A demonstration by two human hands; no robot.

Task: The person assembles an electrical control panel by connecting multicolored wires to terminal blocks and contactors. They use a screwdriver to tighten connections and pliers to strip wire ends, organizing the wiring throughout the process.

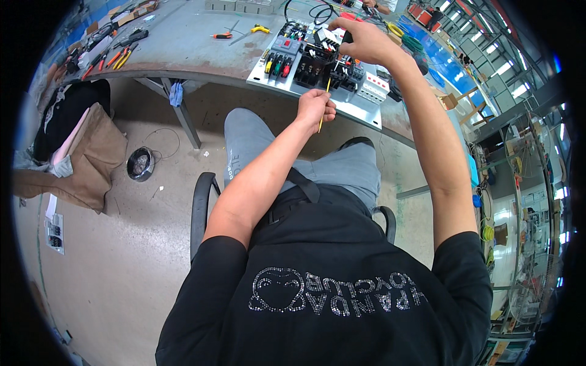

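A metal mounting plate (362,116) carrying electrical parts lies at the bench's front edge. My left hand (315,108) is closed in a pinch on a thin yellow wire (321,124), whose upper end runs up to the black component (309,69) in the middle of the plate. Above that component, my right hand (365,41) has its thumb and fingers bent around something dark, too hidden to name. To the left on the plate are a grey device with a red button (287,44) and yellow, green and red parts. A white block with red marks (373,88) sits at its right end.
On the grey bench (177,55) lie yellow-handled pliers (260,28), a small orange-and-black tool (221,36) and several hand tools (119,56) at the left. A black coil (141,163) rests on the floor. Brown cloth (91,161) hangs at the left. Green wire (412,43) lies to the right.
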